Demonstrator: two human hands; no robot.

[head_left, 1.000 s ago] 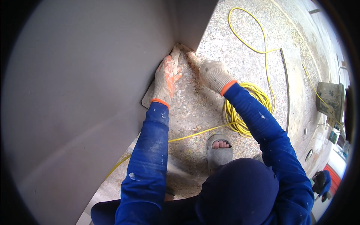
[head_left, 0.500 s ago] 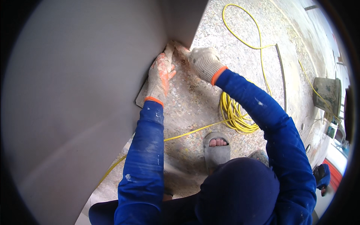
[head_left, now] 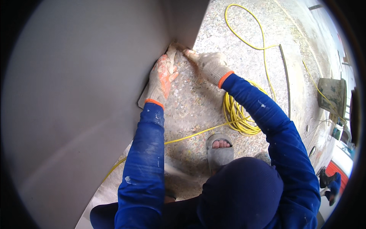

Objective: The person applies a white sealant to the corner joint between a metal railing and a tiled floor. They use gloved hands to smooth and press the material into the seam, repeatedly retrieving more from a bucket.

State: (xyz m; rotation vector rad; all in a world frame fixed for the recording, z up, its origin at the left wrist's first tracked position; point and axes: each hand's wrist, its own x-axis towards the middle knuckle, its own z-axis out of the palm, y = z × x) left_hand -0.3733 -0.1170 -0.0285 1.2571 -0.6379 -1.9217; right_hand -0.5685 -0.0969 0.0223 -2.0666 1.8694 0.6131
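My left hand point(head_left: 162, 78), in a pale knitted glove smeared orange, is against the foot of the grey panel wall point(head_left: 84, 84), fingers bent beside a pale, narrow piece point(head_left: 171, 57) in the inside corner; what it grips is unclear. My right hand point(head_left: 211, 66), gloved alike, is closed and reaches into the same corner from the right, at the panel's lower edge; anything within its fingers is hidden. A thin flat board point(head_left: 141, 99) shows under my left hand along the wall. The speckled floor point(head_left: 194, 107) has brownish debris near the corner.
A coiled yellow cable point(head_left: 238, 120) lies below my right arm, loops running across the floor. A long thin strip point(head_left: 286, 76) lies right of it. My sandalled foot point(head_left: 220, 152) is below. A dirty grey-green tub point(head_left: 329, 95) stands at the right; a person point(head_left: 331, 183) is at the lower right rim.
Both hands shifted slightly up and left in the view, along with the scene; my right hand then eased slightly right. The distant person at the lower right changed posture.
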